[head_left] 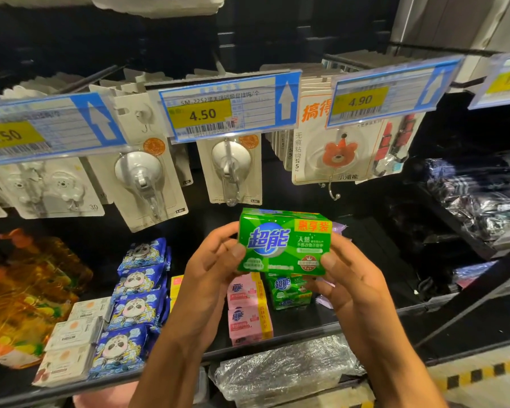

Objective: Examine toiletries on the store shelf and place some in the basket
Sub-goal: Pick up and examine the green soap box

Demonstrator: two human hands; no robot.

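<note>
A green soap pack [283, 241] with white and blue lettering is held up in front of the shelf, its printed face toward me. My left hand [212, 266] grips its left end, thumb on the front. My right hand [345, 275] grips its right end the same way. Below it on the black shelf [301, 322] lie another green soap pack [290, 293] and pink soap packs [248, 310]. No basket is in view.
Blue panda-print packs [136, 307] and white boxed soaps [71, 346] lie at the left, orange bagged goods [21, 295] beyond. Carded suction hooks [142, 178] hang above behind price tags [230, 107]. Dark wrapped goods [477, 195] fill the right shelf. A plastic-wrapped bundle [283, 369] sits below.
</note>
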